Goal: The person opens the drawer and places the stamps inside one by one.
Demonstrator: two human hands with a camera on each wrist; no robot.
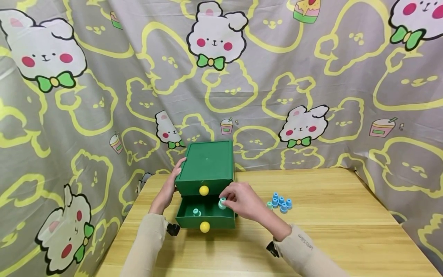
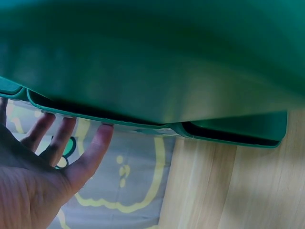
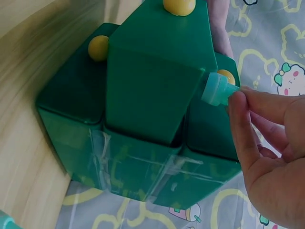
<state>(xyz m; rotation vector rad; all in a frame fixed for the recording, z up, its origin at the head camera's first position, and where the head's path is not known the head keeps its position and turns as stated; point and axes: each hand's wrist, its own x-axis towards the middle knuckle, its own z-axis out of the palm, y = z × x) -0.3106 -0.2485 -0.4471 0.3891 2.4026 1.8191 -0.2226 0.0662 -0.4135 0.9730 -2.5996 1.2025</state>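
Note:
A green drawer cabinet (image 1: 207, 161) with round yellow knobs stands on the table, its middle drawer (image 1: 187, 222) pulled out. My left hand (image 1: 168, 188) is against the cabinet's left side; in the left wrist view, its fingers (image 2: 90, 155) are spread, with the tips at the side edge. Between thumb and fingers, my right hand (image 1: 243, 201) pinches a small turquoise stepped plastic peg (image 3: 217, 89). In the head view, that peg is over the right part of the open drawer. Another turquoise peg (image 1: 196, 212) stands inside the drawer on the left.
Several blue pegs (image 1: 283, 208) and one light green peg (image 1: 269, 205) stand on the wooden table (image 1: 328, 204), right of the cabinet. A patterned curtain (image 1: 249, 107) hangs behind the table and along its left side.

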